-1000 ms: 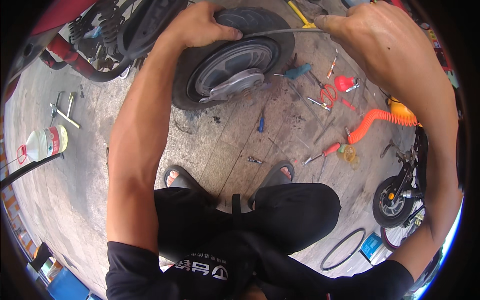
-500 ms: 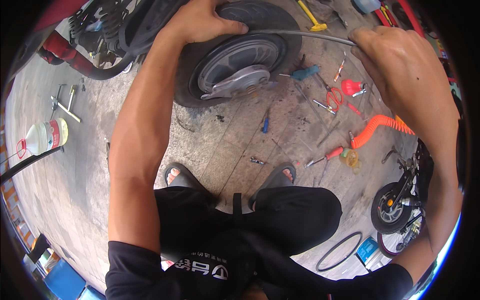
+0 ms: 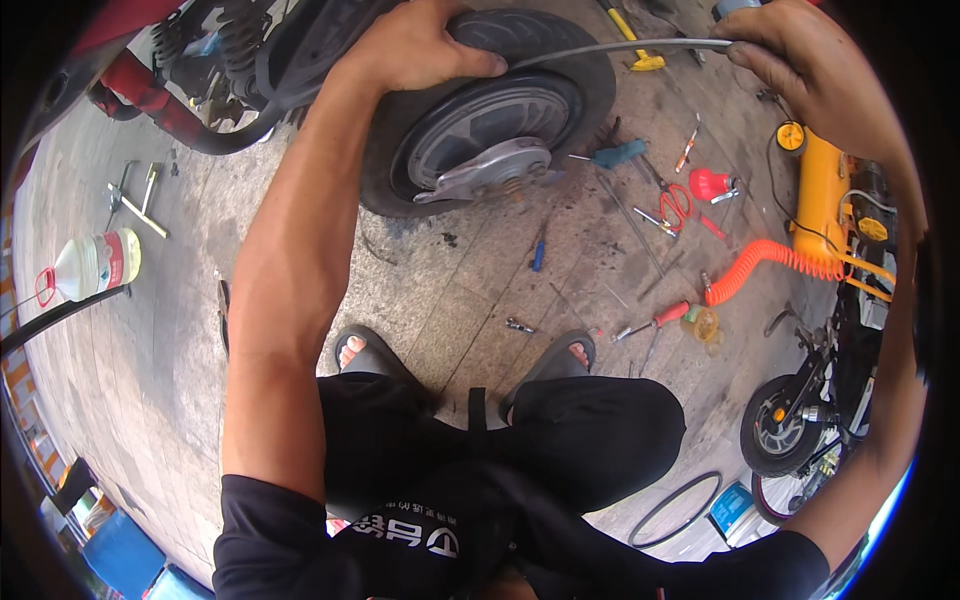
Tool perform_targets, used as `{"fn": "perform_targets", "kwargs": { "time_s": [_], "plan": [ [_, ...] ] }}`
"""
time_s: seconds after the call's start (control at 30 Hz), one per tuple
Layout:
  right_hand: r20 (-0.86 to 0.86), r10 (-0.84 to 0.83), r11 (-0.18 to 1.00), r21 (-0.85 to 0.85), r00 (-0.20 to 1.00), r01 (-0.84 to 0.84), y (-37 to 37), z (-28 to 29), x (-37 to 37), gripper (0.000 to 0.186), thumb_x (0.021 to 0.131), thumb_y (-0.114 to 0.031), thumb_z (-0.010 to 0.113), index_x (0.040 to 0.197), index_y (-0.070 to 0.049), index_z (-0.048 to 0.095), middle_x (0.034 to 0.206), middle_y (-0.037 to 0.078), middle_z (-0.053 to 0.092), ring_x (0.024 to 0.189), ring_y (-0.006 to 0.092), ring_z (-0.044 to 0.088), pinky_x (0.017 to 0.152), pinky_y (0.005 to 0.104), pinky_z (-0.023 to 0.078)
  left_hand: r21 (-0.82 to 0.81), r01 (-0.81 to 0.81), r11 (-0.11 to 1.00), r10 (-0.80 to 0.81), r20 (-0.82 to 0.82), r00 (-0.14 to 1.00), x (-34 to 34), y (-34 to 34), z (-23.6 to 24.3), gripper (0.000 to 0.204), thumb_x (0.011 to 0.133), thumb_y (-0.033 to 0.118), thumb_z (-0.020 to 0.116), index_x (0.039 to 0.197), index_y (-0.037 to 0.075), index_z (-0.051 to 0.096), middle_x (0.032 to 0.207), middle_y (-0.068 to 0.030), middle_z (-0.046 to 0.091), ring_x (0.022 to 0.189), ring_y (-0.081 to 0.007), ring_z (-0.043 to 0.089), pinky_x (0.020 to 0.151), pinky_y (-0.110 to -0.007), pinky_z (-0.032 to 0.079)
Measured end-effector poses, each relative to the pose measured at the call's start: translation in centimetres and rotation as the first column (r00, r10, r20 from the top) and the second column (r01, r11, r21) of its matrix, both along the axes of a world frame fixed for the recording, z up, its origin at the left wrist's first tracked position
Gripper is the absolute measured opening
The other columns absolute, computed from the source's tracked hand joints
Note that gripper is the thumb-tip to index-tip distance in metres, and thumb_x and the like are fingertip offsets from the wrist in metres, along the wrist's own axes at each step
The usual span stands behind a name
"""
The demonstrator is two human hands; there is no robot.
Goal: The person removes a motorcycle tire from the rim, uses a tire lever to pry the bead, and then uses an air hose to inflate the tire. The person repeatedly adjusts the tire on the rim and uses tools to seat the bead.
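closest to us, below the scooter wheel (image 3: 490,120), our knees in black trousers (image 3: 560,440) fold over two sandalled feet (image 3: 560,355) on the grey paving (image 3: 150,360). just beyond the feet, still on our side of the wheel, small tools lie scattered: a blue-handled driver (image 3: 538,252), a red-handled one (image 3: 655,318) and loose bits.

out to the right of the wheel sit red scissors (image 3: 675,205), a teal-handled tool (image 3: 612,155), a red cap-shaped piece (image 3: 708,184), an orange coiled air hose (image 3: 760,262) and the yellow compressor (image 3: 818,195) it runs to. well to the left of the wheel stands a plastic bottle (image 3: 95,265) beside a cross wrench (image 3: 135,195).

at the wheel itself, our left hand (image 3: 420,50) lies curled over the top of the black tyre, fingers pressed on the tread and closed on nothing else. our right hand (image 3: 810,65) is closed around the far end of a long grey lever bar (image 3: 620,48), whose near end meets the tyre at our left fingertips.

since a second ago the right hand has swung out to the right and away from the wheel, and the bar with it lies flatter and longer across the view, while the left hand has stayed put. we judge the bar is being levered against the tyre edge, the left hand bracing it.
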State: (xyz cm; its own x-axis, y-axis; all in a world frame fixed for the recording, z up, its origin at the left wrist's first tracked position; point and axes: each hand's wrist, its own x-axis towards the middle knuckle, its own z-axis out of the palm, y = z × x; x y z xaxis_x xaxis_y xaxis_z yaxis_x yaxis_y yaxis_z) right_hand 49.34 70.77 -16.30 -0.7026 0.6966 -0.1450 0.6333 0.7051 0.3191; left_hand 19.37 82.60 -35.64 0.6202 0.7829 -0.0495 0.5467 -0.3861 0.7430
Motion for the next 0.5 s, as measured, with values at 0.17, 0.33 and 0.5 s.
{"fn": "perform_targets", "kwargs": {
  "time_s": [0.17,0.33,0.5],
  "plan": [
    [0.051,-0.13,0.991,-0.021,0.99,0.131,-2.8,0.4,-2.6,0.025,0.095,-0.009,0.066,0.119,-0.004,0.066,0.097,0.016,0.065,0.092,0.0357,0.063,0.08,0.0455,0.049,0.003,-0.038,0.999,0.038,-0.013,0.999,0.1,-0.2,0.1,0.068,0.071,0.046,0.083,0.116,-0.003,0.072,0.103,-0.0238,0.074,0.1,-0.0336,0.072,0.089,-0.042,0.054],
    [0.098,-0.276,0.961,0.014,0.956,0.276,-5.5,0.4,-4.7,0.021,0.095,-0.009,0.063,0.115,-0.001,0.064,0.096,0.02,0.066,0.093,0.0399,0.062,0.079,0.0478,0.047,0.067,-0.016,0.998,0.016,-0.004,1.0,0.2,-0.2,0.3,0.064,0.07,0.045,0.084,0.113,-0.002,0.073,0.103,-0.023,0.075,0.1,-0.034,0.072,0.089,-0.042,0.054],
    [-0.168,-0.508,0.861,-0.125,0.845,0.493,-9.1,-3.1,-4.7,0.018,0.098,-0.015,0.063,0.109,-0.001,0.06,0.081,0.02,0.062,0.079,0.0418,0.061,0.071,0.0497,0.045,0.032,0.0,0.999,-0.001,0.029,1.0,0.5,0.0,0.3,0.06,0.071,0.042,0.084,0.111,-0.002,0.074,0.103,-0.0227,0.075,0.099,-0.0339,0.073,0.089,-0.042,0.054]
  ]
}}
